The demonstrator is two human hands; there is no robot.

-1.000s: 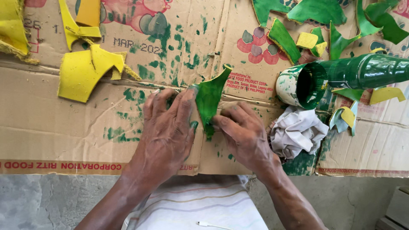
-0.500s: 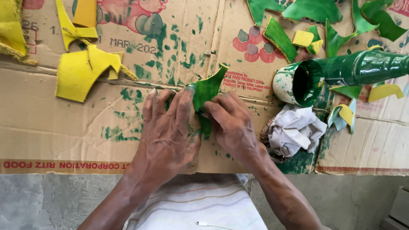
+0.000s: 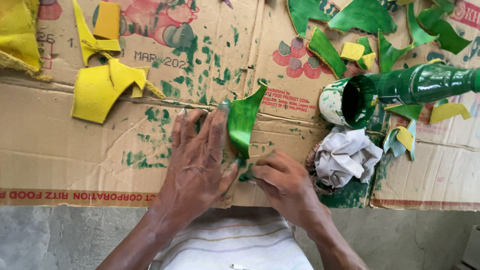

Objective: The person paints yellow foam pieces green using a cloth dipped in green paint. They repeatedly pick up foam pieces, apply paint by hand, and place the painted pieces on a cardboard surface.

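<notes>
Painting looks like the step in hand: a curved green shard [image 3: 243, 120] is lying at the centre of the frame on a paint-spattered cardboard sheet [image 3: 65, 155], its pointed tip aiming toward the upper right. The left hand [image 3: 197, 160] is pressing flat just left of the shard, fingers spread and together with the piece along its edge, pinning it rather than gripping it. The right hand [image 3: 285, 182] is sitting at the shard's lower end, fingers curled shut — whether they are pinching the piece itself or a small rubbing tool, I cannot tell.

Judging by the wet green smears, the next move is calling for a steady hold from the left hand while the right works along the surface without sliding the piece.

Right of the hands, a crumpled white rag [image 3: 347, 155] is resting beside a green bottle [image 3: 400, 90] lying on its side, its cut end facing left. More green pieces [image 3: 362, 17] are scattered at the upper right; yellow pieces [image 3: 102, 85] at the upper left.

Against the frame half a second ago, the right hand is sitting lower — then it was overlapping the shard's middle, and now more of the green face is showing.
</notes>
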